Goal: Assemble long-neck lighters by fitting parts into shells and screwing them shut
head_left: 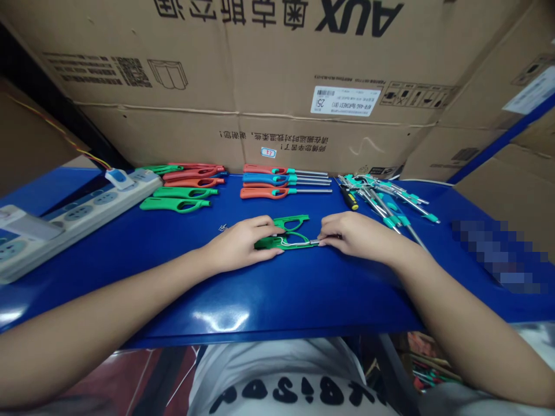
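While both hands are at work over the middle of the surface, a green casing lies between them, closer to the far edge than to the left or right ends. It is a long, open shell with a looped guard on its far side, its broad end to the left and its narrow end to the right. Thin white wires run along its inside, and a small silvery piece sits at the narrow tip. Just beyond it lies a second green piece with a similar loop, partly covered by fingers.

Reaching in from the near left corner, the left arm is nearly straight. The left hand is closed around the casing's broad end, thumb along the near side, fingers curled over from the far side. Coming from the near right, the right arm bends inward at the wrist. The right hand has thumb and forefinger pinched on the casing's narrow end, the other fingers folded in; exactly what lies between those tips is hidden.

Along the far edge rest coloured lighter bodies, to the left, and metal rods, to the right.
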A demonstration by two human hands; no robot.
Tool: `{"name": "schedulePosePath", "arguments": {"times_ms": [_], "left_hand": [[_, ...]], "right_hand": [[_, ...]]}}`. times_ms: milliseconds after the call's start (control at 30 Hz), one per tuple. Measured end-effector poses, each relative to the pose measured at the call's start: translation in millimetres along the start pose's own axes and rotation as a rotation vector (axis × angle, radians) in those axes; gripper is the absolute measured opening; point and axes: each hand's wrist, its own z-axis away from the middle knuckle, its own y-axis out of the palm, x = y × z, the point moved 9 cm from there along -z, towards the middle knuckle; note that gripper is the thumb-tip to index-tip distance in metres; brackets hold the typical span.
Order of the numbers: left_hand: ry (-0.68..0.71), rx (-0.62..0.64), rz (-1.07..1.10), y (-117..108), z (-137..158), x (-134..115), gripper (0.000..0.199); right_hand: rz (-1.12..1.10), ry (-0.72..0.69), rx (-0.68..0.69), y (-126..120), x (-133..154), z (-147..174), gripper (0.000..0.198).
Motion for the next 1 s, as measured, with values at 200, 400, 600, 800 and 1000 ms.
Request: {"name": "schedulePosePath", "arguments": {"times_ms": [200, 400, 600, 800, 1000], "left_hand": [[0.000, -0.006, 0.015, 0.5, -0.1, 1.1, 0.036], [-0.009, -0.009, 0.015, 0.7, -0.2, 1.3, 0.038], [-0.025, -0.010, 0.016, 1.0, -0.4, 1.2, 0.039], [-0.065, -0.002, 0.009, 2.0, -1.6, 1.2, 0.039], [-0.116, -0.027, 0.019, 1.6, -2.2, 2.7, 0.038]], "right_hand": [[0.124, 0.031, 0.018, 1.2, 4.9, 0.6, 0.021], [0.169, 0.080, 0.016, 0.8, 3.0, 0.4, 0.018], [0.236, 0.124, 0.024, 1.4, 1.4, 1.3, 0.019], [0.308, 0.163, 0.073, 1.6, 5.7, 1.2, 0.023], [0.341, 0.179, 0.131, 3.4, 10.1, 0.5, 0.022]]}}
